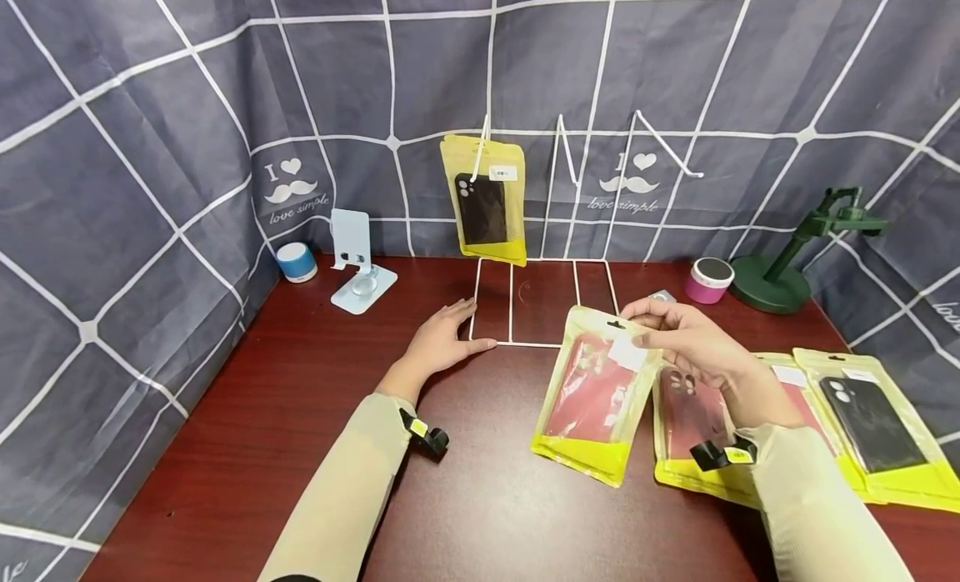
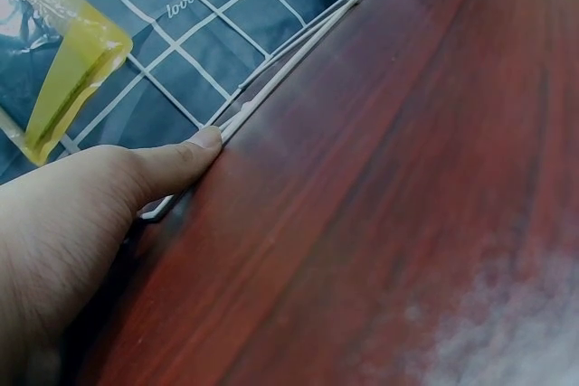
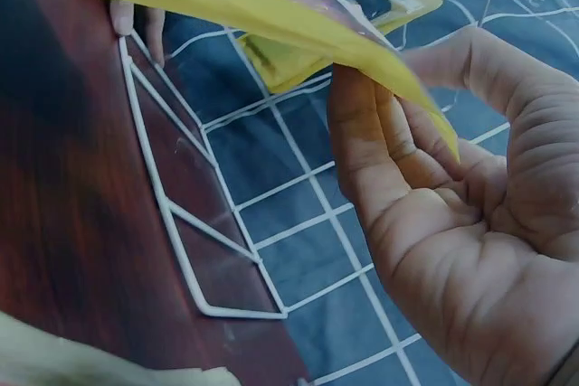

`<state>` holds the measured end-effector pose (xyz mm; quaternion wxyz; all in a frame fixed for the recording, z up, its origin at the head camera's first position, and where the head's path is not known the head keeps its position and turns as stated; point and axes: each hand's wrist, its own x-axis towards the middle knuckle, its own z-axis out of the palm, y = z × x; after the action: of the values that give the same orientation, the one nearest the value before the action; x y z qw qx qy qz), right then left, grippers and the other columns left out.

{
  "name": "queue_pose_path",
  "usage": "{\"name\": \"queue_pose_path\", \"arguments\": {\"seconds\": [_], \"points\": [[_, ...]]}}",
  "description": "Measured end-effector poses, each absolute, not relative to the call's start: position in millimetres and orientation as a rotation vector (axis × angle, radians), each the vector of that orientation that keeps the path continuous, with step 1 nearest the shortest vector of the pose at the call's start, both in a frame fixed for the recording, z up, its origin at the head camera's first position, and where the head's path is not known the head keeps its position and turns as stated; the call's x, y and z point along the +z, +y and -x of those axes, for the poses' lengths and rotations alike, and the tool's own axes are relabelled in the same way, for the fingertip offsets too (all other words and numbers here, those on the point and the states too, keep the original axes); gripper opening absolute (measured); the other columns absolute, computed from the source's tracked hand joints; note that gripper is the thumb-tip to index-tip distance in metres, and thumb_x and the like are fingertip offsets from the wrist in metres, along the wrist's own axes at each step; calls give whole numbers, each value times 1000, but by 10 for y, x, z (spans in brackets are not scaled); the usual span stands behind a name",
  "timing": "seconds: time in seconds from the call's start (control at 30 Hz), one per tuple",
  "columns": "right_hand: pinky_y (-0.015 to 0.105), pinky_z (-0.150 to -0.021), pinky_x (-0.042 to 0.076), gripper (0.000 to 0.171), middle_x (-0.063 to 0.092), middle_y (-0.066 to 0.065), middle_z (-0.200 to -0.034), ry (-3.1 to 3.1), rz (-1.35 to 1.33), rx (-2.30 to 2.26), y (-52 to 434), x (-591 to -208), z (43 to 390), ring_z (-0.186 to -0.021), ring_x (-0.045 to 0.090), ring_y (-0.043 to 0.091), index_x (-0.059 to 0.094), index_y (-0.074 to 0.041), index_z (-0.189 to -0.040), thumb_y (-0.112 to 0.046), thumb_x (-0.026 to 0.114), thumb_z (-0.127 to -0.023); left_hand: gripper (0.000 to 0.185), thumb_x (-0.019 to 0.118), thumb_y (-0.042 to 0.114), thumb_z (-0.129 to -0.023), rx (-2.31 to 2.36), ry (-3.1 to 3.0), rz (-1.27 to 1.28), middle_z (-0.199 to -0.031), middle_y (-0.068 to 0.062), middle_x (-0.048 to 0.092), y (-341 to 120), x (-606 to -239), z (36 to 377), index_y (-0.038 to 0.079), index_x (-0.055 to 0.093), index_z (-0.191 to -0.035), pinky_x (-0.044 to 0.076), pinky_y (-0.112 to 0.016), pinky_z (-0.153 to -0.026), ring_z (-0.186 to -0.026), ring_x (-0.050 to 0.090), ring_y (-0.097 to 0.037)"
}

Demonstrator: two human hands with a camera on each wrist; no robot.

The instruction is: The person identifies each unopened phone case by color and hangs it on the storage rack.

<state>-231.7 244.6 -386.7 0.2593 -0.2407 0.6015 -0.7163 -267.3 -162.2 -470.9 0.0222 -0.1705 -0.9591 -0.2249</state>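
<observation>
In the head view my right hand [image 1: 697, 340] pinches the top right corner of a clear-and-yellow pouch with a red phone case [image 1: 588, 398], held tilted above the table. The right wrist view shows the pouch's yellow edge [image 3: 271, 29] between thumb and fingers. My left hand [image 1: 442, 340] rests at the left front corner of a white wire display rack [image 1: 525, 345], fingers extended; its thumb [image 2: 176, 162] lies on the front wire in the left wrist view. A pouch with a black phone case [image 1: 483, 211] hangs from the rack's left hook.
Several more pouched phone cases [image 1: 873, 423] lie at the right, partly under my right forearm. Behind stand a light-blue phone stand [image 1: 352, 240], a blue round speaker [image 1: 297, 263], a pink one [image 1: 708, 280] and a green stand [image 1: 780, 273]. A grid-patterned curtain [image 1: 450, 57] backs the table.
</observation>
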Motion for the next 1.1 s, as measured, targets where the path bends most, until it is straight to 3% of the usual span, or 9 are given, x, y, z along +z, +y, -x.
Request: {"name": "queue_pose_path", "arguments": {"seconds": [0.33, 0.67, 0.83, 1.1], "points": [[24, -66, 57, 19, 70, 7, -88, 1968, 687, -2147, 2192, -3609, 2159, -76, 66, 14, 64, 7, -109, 8, 68, -91, 97, 62, 74, -83, -695, -2973, 528, -158, -6, 41, -1597, -4704, 2671, 9, 45, -153, 20, -35, -122, -148, 31, -22], [22, -53, 50, 21, 73, 19, -78, 1849, 1049, -2910, 1489, -2743, 2197, -61, 65, 18, 64, 23, -97, 23, 71, -78, 95, 66, 71, -83, -727, -2956, 512, -157, -9, 42, -1607, -4737, 2640, 9, 46, -151, 23, -38, -121, -147, 34, -26], [24, -57, 50, 23, 72, 18, -80, 1846, 878, -3112, 1319, -2571, 2320, -64, 65, 20, 68, 17, -97, 15, 79, -76, 94, 67, 69, -84, -753, -2954, 525, -157, -8, 41, -1590, -4773, 2618, 8, 46, -152, 23, -38, -121, -147, 33, -24], [24, -61, 51, 21, 73, 15, -83, 1991, 762, -3017, 1309, -2641, 2506, -69, 66, 20, 71, 9, -97, 8, 81, -79, 94, 66, 70, -84, -738, -2937, 536, -158, -7, 41, -1598, -4702, 2657, 7, 47, -151, 22, -37, -122, -148, 33, -23]]}}
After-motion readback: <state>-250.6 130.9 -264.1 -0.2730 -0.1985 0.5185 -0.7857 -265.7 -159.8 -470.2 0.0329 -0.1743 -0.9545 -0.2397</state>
